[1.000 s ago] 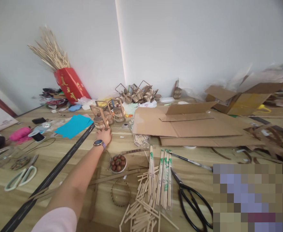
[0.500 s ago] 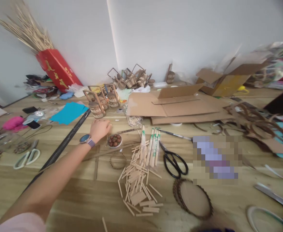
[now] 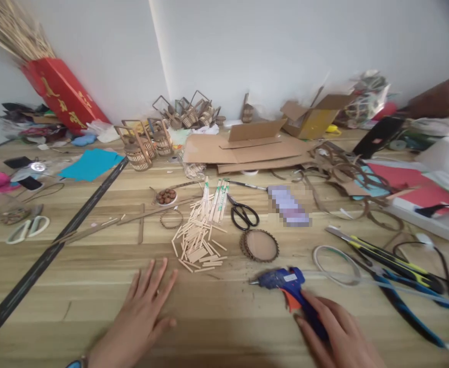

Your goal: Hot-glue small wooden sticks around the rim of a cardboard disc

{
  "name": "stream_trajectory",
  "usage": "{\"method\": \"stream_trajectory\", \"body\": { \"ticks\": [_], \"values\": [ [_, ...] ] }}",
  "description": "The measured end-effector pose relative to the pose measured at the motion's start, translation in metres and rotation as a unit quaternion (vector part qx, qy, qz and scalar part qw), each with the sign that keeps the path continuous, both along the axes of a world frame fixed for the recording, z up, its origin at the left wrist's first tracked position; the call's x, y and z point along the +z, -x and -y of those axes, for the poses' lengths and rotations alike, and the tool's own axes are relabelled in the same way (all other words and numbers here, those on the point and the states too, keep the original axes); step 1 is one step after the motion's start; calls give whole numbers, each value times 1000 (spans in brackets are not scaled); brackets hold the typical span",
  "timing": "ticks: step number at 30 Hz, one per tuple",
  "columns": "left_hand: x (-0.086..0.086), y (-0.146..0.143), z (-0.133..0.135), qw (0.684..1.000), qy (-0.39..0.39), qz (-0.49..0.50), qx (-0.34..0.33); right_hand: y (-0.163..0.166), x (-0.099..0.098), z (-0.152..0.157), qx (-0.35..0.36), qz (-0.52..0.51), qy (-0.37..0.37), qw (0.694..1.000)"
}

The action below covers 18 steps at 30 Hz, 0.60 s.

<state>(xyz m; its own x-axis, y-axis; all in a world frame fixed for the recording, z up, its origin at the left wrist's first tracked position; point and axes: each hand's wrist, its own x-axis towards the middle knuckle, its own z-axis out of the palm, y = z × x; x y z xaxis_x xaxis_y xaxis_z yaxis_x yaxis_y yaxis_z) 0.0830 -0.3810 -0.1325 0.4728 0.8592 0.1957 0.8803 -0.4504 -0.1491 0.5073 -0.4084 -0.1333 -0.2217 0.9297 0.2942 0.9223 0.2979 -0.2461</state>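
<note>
My left hand (image 3: 142, 312) lies flat on the wooden table with its fingers spread and nothing in it. On the right, my right hand (image 3: 335, 327) is closed around the handle of a blue hot glue gun (image 3: 286, 281) with an orange trigger, its nozzle pointing left. Just beyond the nozzle sits a round cardboard disc with a dark braided rim (image 3: 261, 245). Past my left fingertips lies a loose pile of short wooden sticks (image 3: 197, 240). Several wrapped chopsticks (image 3: 219, 199) and black-handled scissors (image 3: 243, 214) are behind it.
Small bamboo baskets (image 3: 138, 156) and flattened cardboard (image 3: 205, 148) stand toward the back. At right lie a yellow-black utility knife (image 3: 397, 260), blue-handled pliers (image 3: 404, 306) and a tape ring (image 3: 335, 266). White-handled scissors (image 3: 28, 230) and a black strip (image 3: 86, 209) are left.
My left hand has come back from beside the baskets and the bowl of brown beads to the table's near side. My right hand and the glue gun have come into view as the view shifted.
</note>
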Motion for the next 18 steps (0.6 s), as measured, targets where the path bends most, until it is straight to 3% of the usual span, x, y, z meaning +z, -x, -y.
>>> {"method": "stream_trajectory", "body": {
  "ticks": [3,9,18],
  "values": [
    [-9,-11,-9,1000,5,12,-15,8,8,-6,-26,-11,-14,1000],
    [-8,-60,-53,998,30,49,-36,-4,15,-19,-6,10,-15,1000],
    [2,-102,-108,996,51,66,27,-28,21,-43,-59,14,18,998]
  ]
}}
